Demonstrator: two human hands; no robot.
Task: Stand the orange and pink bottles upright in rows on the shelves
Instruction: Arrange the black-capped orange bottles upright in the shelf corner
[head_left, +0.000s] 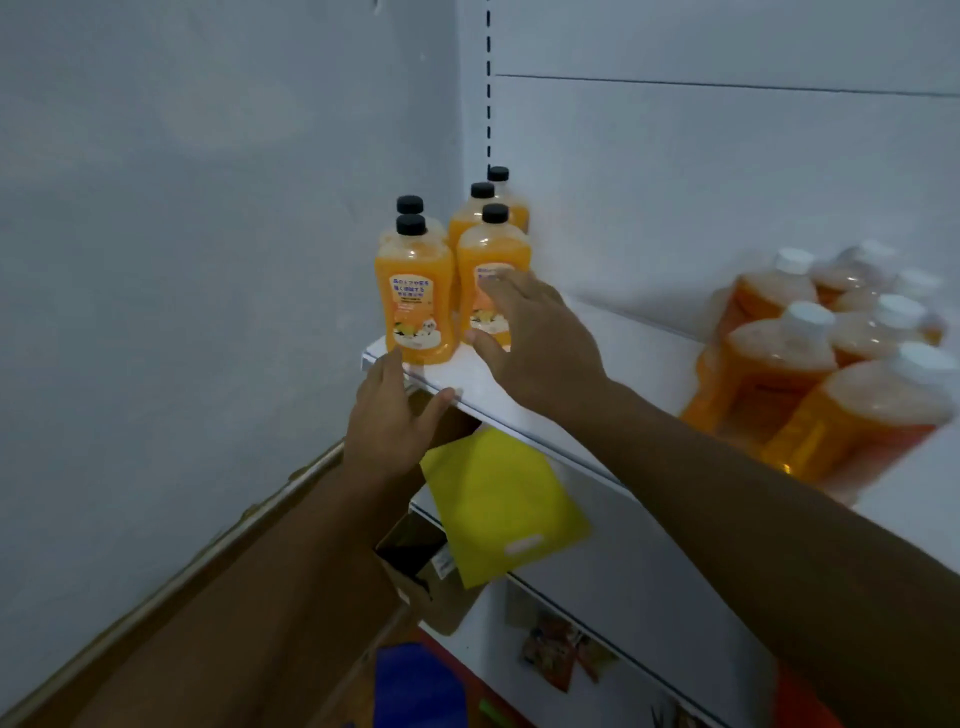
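Observation:
Several orange bottles with black caps (414, 291) stand upright in two rows at the left end of the white shelf (488, 395). My right hand (530, 332) is open, its fingers spread just in front of the front right bottle (491, 254), touching or nearly touching it. My left hand (389, 415) rests open against the shelf's front left corner, below the front left bottle. A group of orange bottles with white caps (810, 358) stands at the right end of the same shelf, blurred.
A grey wall closes the left side. Below the shelf lie a yellow pouch (498, 504), a brown cardboard box (421, 566), a lower white shelf with small packets (561, 654), and something blue (415, 686) near the floor.

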